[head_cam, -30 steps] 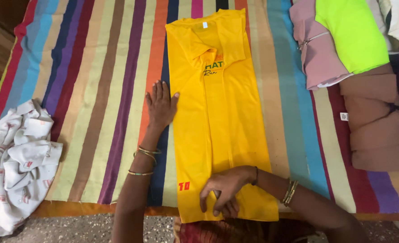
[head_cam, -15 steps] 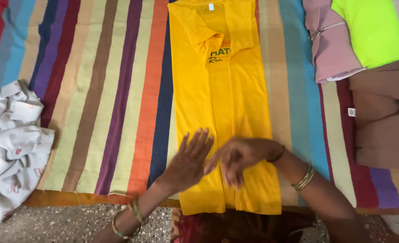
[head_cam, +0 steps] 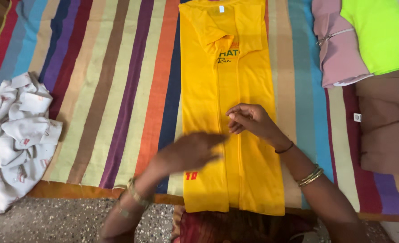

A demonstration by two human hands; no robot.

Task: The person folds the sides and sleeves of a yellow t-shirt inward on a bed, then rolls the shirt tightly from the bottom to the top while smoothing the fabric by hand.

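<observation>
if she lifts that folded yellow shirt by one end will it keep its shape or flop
Probably flops: the yellow shirt is thin knit fabric lying flat in a long, narrow fold, so the free end would likely sag and the sides fall open. It looks light. On the striped woven cover it would likely bunch rather than slide if pushed.

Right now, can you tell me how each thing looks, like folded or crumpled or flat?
Yellow T-shirt: folded into a long narrow strip, lying flat.
Striped cloth: spread flat under everything.
White printed cloth: crumpled in a heap.
Pink garment: folded.
Neon green garment: folded, on top of the pink one.
Brown garment: folded.
Left hand: flat, blurred, over the shirt.
Right hand: fingers curled, on the shirt.
</observation>
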